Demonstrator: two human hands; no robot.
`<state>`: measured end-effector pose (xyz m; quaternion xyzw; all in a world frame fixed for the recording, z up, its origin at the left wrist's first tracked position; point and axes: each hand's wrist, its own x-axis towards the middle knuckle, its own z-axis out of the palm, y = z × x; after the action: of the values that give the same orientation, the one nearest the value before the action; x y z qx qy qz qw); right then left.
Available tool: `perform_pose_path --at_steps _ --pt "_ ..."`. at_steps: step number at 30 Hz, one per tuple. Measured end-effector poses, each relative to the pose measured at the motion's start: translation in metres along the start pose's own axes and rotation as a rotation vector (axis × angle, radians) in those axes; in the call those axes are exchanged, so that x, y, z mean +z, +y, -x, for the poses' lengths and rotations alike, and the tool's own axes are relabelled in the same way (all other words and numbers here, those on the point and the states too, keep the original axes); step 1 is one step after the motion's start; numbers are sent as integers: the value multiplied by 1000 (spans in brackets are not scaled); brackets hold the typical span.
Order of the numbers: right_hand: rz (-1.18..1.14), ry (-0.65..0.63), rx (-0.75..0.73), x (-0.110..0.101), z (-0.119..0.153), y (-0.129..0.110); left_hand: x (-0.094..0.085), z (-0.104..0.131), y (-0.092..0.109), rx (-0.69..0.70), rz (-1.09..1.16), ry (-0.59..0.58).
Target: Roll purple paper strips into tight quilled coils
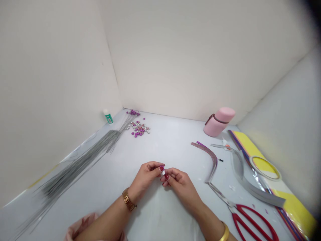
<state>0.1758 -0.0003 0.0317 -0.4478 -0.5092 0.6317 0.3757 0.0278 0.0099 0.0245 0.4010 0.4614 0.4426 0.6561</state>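
Both my hands meet over the table's front middle, fingertips pinched around a small purple-and-white paper strip (pixel 164 172). My left hand (pixel 149 172) grips its upper left side between thumb and fingers. From the right, my right hand (pixel 179 182) pinches its lower edge, fingers curled underneath. The strip looks folded into a small piece, mostly covered by the fingertips. Behind and left lies a pile of small purple, silver and pinkish folded paper stars (pixel 140 129). To the right are curved pink and purple paper strips (pixel 209 155).
Red-handled scissors (pixel 235 207) lie right of my right hand, near grey strips (pixel 244 177). Beyond are a tape roll (pixel 265 168), yellow sheets (pixel 291 201) and a pink bottle (pixel 218 122). Thin wires (pixel 82 160) stretch along the left, with a glue stick (pixel 108 117) by the wall.
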Motion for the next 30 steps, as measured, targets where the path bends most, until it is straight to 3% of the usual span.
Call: perform_pose_path --at_steps 16,24,30 --pt "-6 128 -40 -2 -1 5 9 8 10 27 -10 -75" --pt "-50 111 -41 2 0 4 10 9 6 89 -93 -16" --pt "-73 131 -62 2 1 6 11 10 12 59 -36 -65"
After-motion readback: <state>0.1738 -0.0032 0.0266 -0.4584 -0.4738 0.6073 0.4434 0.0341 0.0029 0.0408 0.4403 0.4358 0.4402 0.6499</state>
